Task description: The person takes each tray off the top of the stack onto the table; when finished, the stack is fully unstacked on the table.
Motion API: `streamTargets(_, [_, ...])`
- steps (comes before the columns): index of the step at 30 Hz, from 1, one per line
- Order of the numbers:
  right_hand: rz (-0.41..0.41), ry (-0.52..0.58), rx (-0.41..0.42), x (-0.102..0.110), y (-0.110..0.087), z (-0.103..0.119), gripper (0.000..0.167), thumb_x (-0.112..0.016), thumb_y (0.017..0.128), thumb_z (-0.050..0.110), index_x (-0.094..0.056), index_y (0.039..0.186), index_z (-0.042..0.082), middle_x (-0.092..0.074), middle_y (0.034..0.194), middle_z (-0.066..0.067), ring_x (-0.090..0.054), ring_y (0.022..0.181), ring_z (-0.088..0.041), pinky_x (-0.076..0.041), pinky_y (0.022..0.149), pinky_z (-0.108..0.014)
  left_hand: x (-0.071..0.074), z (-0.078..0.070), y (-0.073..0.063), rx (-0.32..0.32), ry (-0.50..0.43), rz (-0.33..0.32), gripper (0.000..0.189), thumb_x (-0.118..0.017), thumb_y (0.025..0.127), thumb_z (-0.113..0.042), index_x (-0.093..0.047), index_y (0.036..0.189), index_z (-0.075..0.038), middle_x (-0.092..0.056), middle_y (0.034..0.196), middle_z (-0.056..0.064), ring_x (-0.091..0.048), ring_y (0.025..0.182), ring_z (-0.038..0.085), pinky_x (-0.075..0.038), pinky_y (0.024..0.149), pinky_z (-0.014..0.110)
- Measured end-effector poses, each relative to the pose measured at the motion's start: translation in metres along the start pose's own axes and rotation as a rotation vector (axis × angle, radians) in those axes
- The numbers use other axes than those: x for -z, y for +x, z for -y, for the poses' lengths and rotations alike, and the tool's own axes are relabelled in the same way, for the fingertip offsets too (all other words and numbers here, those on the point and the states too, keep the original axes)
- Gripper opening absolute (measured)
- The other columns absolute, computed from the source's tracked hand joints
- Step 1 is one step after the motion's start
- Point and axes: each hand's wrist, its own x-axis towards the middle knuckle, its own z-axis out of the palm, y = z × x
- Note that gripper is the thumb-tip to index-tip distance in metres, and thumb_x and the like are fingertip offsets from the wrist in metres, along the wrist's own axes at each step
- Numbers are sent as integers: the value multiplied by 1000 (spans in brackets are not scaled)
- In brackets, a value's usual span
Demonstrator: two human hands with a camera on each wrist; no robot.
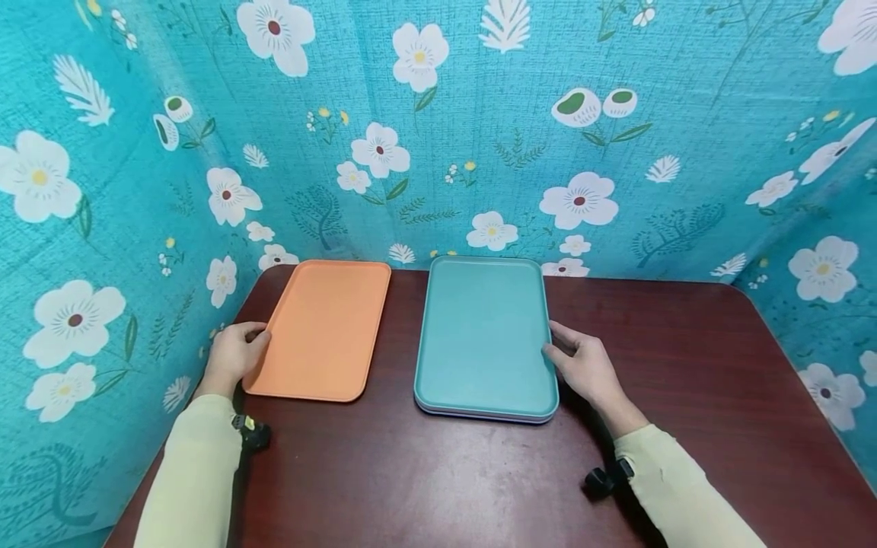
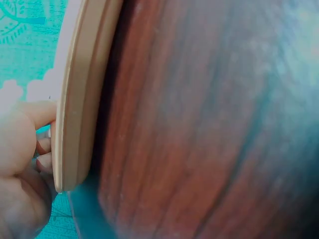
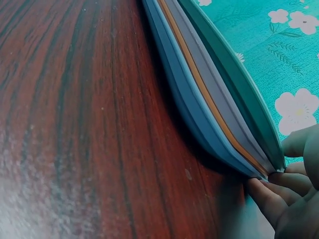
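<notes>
An orange tray (image 1: 322,331) lies on the left part of the table, and my left hand (image 1: 236,354) grips its left edge. In the left wrist view the thumb lies at the rim of the orange tray (image 2: 82,99), with curled fingers partly hidden behind it. To the right is a stack of trays with a teal tray (image 1: 486,335) on top. My right hand (image 1: 585,365) holds the stack's right edge, thumb at the teal rim. Its other fingers touch the side lower down, by a lavender tray (image 3: 219,92), a thin orange edge (image 3: 212,104) and a blue tray (image 3: 187,99).
The trays rest on a dark red-brown wooden table (image 1: 384,472). A teal flowered cloth (image 1: 445,114) hangs behind the table and along both sides, close to the left hand. A strip of tabletop separates the orange tray from the stack. Small black cameras sit on both wrists.
</notes>
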Motion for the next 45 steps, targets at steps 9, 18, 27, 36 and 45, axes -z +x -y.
streamTargets(9, [11,92,-36,-7,2,2,57,-62,108,11,-46,163,4,-57,156,-26,-70,126,-35,-61,77,-23,2,0,1,23,14,-25,49,-53,114,-29,-59,145,8,-63,139,36,-61,123,53,-51,105,68])
streamTargets(18, [10,113,-40,-14,5,9,58,-65,107,12,-48,161,4,-58,156,-25,-70,126,-31,-60,77,-24,-3,-6,-2,32,-11,-81,51,-55,112,-32,-60,144,7,-65,127,31,-57,112,44,-50,101,63])
streamTargets(27, [10,109,-31,-24,10,13,56,-65,106,8,-50,160,1,-60,153,-26,-72,109,-16,-58,70,-24,0,-9,-8,22,-43,-114,48,-53,112,-29,-60,145,6,-63,127,31,-49,117,45,-49,99,64])
streamTargets(36, [18,134,-42,-35,12,18,57,-66,106,10,-50,160,3,-60,153,-24,-72,118,-21,-59,73,-24,-1,-12,-14,-12,-56,-157,43,-54,113,-26,-64,141,5,-65,122,28,-55,109,41,-49,97,58])
streamTargets(45, [36,172,-27,-44,16,25,57,-66,105,9,-50,160,1,-59,153,-27,-71,122,-27,-58,73,-24,-8,-21,-15,-80,-77,-163,40,-61,111,-22,-66,140,4,-69,120,26,-61,104,38,-54,92,52])
